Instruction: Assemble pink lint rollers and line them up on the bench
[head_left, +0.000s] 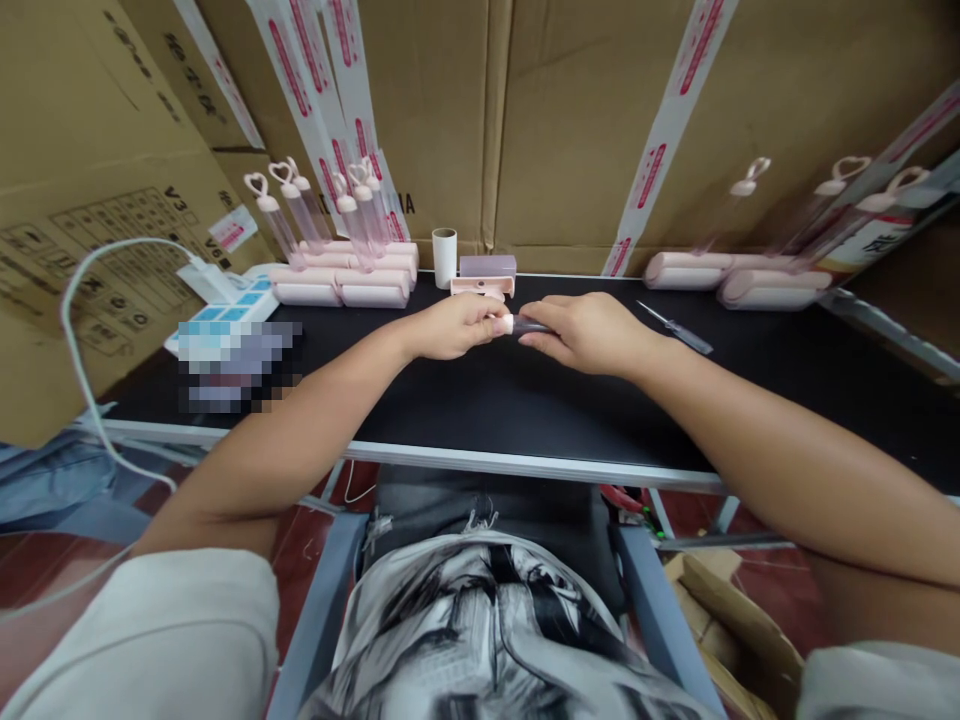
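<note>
Over the middle of the black table [480, 410], a translucent tube [534, 326] runs between the two hands: the fingers of the left hand [454, 328] pinch its pale end, and those of the right hand [592, 332] are closed around its shaft. Just beyond the left hand sit a pink casing [487, 287] and an upright white cylinder [445, 258]. Right of the right hand lies a screwdriver [679, 330]; pink rollers [375, 285] with loop-topped handles flank both sides.

The rod tip [509, 324] is whitish, rollers [375, 295] pale pink, tabletop [465, 420] black, garment [450, 640] patterned black and white.
</note>
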